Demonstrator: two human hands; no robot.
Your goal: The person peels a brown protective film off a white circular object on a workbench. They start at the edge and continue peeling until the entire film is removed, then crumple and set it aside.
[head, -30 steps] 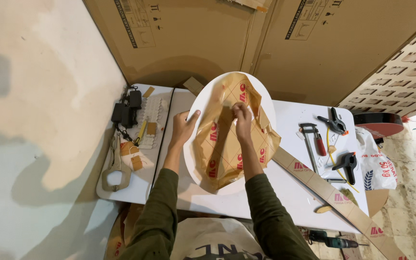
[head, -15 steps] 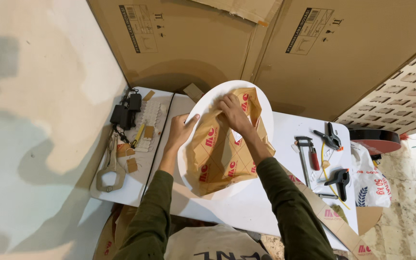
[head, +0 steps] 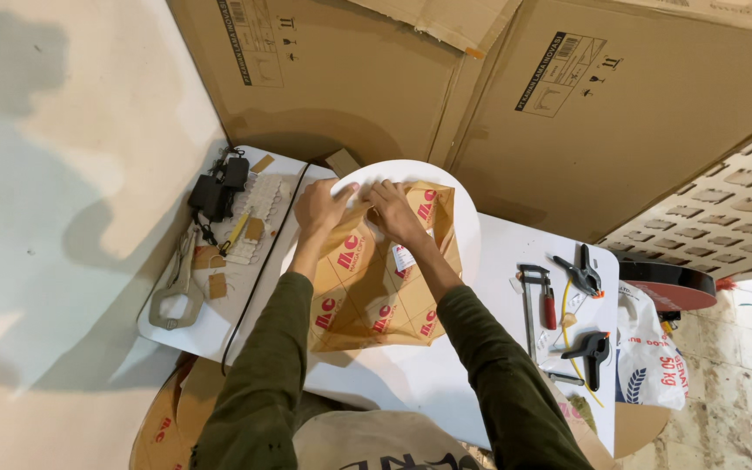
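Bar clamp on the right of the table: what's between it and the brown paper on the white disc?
Head view: between the bar clamp and the brown paper shows only the white disc's rim, then bare white tabletop.

Glossy brown protective paper (head: 382,278) covers a smooth white disc (head: 467,228); matt cardboard boxes (head: 637,104) behind.

So my bench is a white rectangular tabletop (head: 411,392). Sitting flat on it: a white round disc (head: 467,222) half covered in brown protective paper (head: 376,287), a red-handled bar clamp (head: 537,300), two black spring clamps (head: 585,271), silver locking pliers (head: 171,292) and a black power adapter (head: 211,193) on the left.
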